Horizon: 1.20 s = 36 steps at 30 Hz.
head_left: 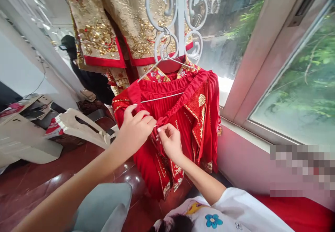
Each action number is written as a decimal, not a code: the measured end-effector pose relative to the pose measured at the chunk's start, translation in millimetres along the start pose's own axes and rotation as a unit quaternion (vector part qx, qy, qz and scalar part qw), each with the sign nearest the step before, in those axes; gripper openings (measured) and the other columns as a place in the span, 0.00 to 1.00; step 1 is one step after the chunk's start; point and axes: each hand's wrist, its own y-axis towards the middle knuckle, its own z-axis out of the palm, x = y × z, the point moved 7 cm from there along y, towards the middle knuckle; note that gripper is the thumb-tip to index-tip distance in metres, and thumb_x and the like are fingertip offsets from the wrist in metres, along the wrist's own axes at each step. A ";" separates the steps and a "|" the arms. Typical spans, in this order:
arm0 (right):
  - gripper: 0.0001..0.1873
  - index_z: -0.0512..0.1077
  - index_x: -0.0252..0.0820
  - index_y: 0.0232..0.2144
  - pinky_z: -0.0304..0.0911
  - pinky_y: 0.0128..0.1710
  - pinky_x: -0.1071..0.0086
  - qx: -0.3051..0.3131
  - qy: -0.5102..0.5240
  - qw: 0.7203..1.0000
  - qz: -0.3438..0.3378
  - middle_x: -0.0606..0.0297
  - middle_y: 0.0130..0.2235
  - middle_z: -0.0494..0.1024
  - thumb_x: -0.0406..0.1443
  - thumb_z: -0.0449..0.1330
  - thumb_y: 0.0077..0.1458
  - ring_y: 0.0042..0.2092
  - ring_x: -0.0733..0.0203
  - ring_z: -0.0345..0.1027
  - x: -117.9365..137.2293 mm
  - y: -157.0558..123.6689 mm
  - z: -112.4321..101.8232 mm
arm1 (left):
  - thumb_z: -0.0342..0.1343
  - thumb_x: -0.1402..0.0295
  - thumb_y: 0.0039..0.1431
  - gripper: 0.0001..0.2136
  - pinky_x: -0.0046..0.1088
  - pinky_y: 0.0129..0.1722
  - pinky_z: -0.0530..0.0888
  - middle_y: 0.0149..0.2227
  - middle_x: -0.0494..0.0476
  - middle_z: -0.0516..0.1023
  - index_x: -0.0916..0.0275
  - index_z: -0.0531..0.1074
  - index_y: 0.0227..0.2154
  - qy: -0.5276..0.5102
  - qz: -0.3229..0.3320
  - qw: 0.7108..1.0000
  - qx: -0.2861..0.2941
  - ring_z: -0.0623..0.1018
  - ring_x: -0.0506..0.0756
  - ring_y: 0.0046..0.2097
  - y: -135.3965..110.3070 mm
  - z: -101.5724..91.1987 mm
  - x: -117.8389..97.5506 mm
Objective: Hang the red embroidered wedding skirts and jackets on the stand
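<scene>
Pinching the waistband [180, 104] of the red skirt [162, 108] with left hand [137, 122] and right hand [170, 137], on the hanger [162, 98] over the beaded jacket [198, 125]. Liable to slide off the hanger if tugged downward; liable to snag on beading if dragged across it.

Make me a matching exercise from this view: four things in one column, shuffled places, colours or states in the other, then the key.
1. Wire hanger
2. Right hand
3. Scrolled frame
4. Flower on the shirt

A. upright, beside the window
B. blue
C. fingers bent, at the red clothing
D. bearing the red clothing

Pairs: 1-D, 2-C, 3-A, 4-B
</scene>
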 end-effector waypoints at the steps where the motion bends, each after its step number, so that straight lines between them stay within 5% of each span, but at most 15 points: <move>1: 0.11 0.65 0.40 0.25 0.58 0.24 0.74 -0.007 -0.016 1.000 -0.011 0.70 0.21 0.69 0.42 0.57 0.52 0.22 0.68 0.62 -0.4 -0.6 2.7 | 0.40 0.77 0.60 0.15 0.49 0.57 0.53 0.34 0.53 0.78 0.59 0.72 0.32 0.005 0.007 1.000 -0.017 0.72 0.57 0.45 -1.6 -3.8 1.4; 6: 0.11 0.63 0.42 0.24 0.58 0.26 0.72 -0.021 -0.119 0.993 -0.004 0.69 0.21 0.69 0.40 0.54 0.55 0.24 0.66 0.62 -37.2 -8.3 -0.1 | 0.37 0.71 0.65 0.15 0.46 0.56 0.55 0.35 0.54 0.77 0.60 0.71 0.33 0.013 -0.021 0.998 -0.062 0.73 0.57 0.43 -1.0 -15.4 29.7; 9: 0.11 0.63 0.42 0.21 0.57 0.25 0.71 -0.031 -0.206 0.978 0.009 0.68 0.20 0.69 0.38 0.53 0.54 0.23 0.65 0.62 -70.7 -31.3 -26.4 | 0.36 0.67 0.66 0.17 0.44 0.52 0.60 0.35 0.59 0.77 0.62 0.71 0.34 0.011 -0.032 0.998 -0.056 0.72 0.59 0.43 -4.0 -12.9 50.0; 12: 0.13 0.64 0.43 0.19 0.56 0.21 0.69 -0.015 -0.243 0.970 0.006 0.67 0.18 0.68 0.38 0.55 0.54 0.20 0.62 0.61 -73.8 -49.0 -58.4 | 0.36 0.62 0.66 0.19 0.45 0.48 0.62 0.31 0.59 0.76 0.61 0.70 0.28 -0.019 -0.026 0.999 -0.014 0.73 0.59 0.38 -9.9 -3.8 63.2; 15: 0.13 0.67 0.44 0.19 0.62 0.24 0.62 -0.028 -0.297 0.954 -0.040 0.63 0.19 0.70 0.41 0.57 0.53 0.22 0.57 0.64 -24.9 -29.8 -79.2 | 0.42 0.57 0.63 0.15 0.45 0.50 0.62 0.27 0.54 0.76 0.59 0.70 0.30 -0.121 -0.042 0.992 0.004 0.74 0.57 0.34 -8.5 0.9 67.4; 17: 0.12 0.72 0.43 0.35 0.66 0.43 0.54 -0.121 -0.314 0.934 -0.121 0.56 0.38 0.77 0.44 0.57 0.54 0.40 0.52 0.70 32.0 5.1 -88.0 | 0.48 0.54 0.59 0.15 0.47 0.53 0.62 0.34 0.58 0.78 0.59 0.70 0.38 -0.154 -0.120 0.978 -0.077 0.76 0.59 0.39 -2.0 -5.7 73.0; 19: 0.33 0.62 0.39 0.54 0.53 0.58 0.45 -0.252 -0.391 0.842 -0.273 0.48 0.57 0.65 0.48 0.60 0.50 0.60 0.47 0.56 93.9 40.1 -87.5 | 0.52 0.54 0.56 0.23 0.53 0.55 0.60 0.50 0.69 0.73 0.62 0.66 0.49 -0.116 -0.227 0.949 -0.186 0.71 0.68 0.52 1.5 -12.3 77.6; 20: 0.41 0.57 0.39 0.59 0.47 0.59 0.40 -0.278 -0.438 0.806 -0.286 0.45 0.62 0.56 0.50 0.63 0.47 0.64 0.42 0.46 110.4 62.3 -85.5 | 0.53 0.54 0.55 0.27 0.57 0.56 0.58 0.57 0.75 0.65 0.65 0.62 0.55 -0.090 -0.270 0.933 -0.220 0.64 0.73 0.59 2.3 -12.4 77.6; 22: 0.49 0.53 0.39 0.61 0.42 0.54 0.29 -0.303 -0.492 0.778 -0.248 0.41 0.65 0.47 0.48 0.67 0.42 0.66 0.31 0.35 124.0 105.1 -92.9 | 0.51 0.57 0.57 0.32 0.65 0.55 0.54 0.64 0.82 0.51 0.68 0.53 0.61 -0.064 -0.312 0.923 -0.218 0.53 0.79 0.64 5.5 -4.4 76.1; 24: 0.46 0.55 0.37 0.60 0.48 0.53 0.32 -0.258 -0.511 0.795 -0.203 0.40 0.62 0.53 0.43 0.67 0.42 0.63 0.32 0.45 122.6 135.9 -108.3 | 0.48 0.60 0.60 0.31 0.68 0.53 0.57 0.64 0.84 0.49 0.69 0.50 0.62 -0.066 -0.314 0.928 -0.187 0.52 0.81 0.64 4.6 3.3 78.2; 28: 0.32 0.65 0.36 0.55 0.58 0.56 0.55 -0.129 -0.510 0.827 -0.199 0.50 0.52 0.68 0.27 0.61 0.45 0.54 0.51 0.62 129.8 149.8 -135.1 | 0.44 0.60 0.61 0.28 0.57 0.44 0.70 0.59 0.83 0.60 0.71 0.54 0.61 -0.032 -0.313 0.939 -0.137 0.66 0.79 0.56 -13.0 0.1 98.0; 32: 0.19 0.76 0.34 0.33 0.62 0.48 0.61 -0.107 -0.481 0.861 -0.122 0.62 0.32 0.76 0.18 0.51 0.43 0.39 0.59 0.68 160.1 151.7 -156.1 | 0.36 0.66 0.61 0.22 0.42 0.34 0.72 0.40 0.70 0.76 0.68 0.65 0.53 -0.013 -0.311 0.949 -0.048 0.76 0.65 0.35 -17.3 -2.2 140.7; 36: 0.10 0.73 0.31 0.22 0.65 0.34 0.64 -0.043 -0.425 0.904 0.016 0.64 0.21 0.73 0.20 0.53 0.46 0.25 0.64 0.66 171.7 161.3 -174.0 | 0.39 0.68 0.57 0.20 0.31 0.36 0.72 0.26 0.52 0.75 0.66 0.72 0.44 -0.237 -0.270 0.932 0.043 0.72 0.51 0.30 0.5 22.4 200.0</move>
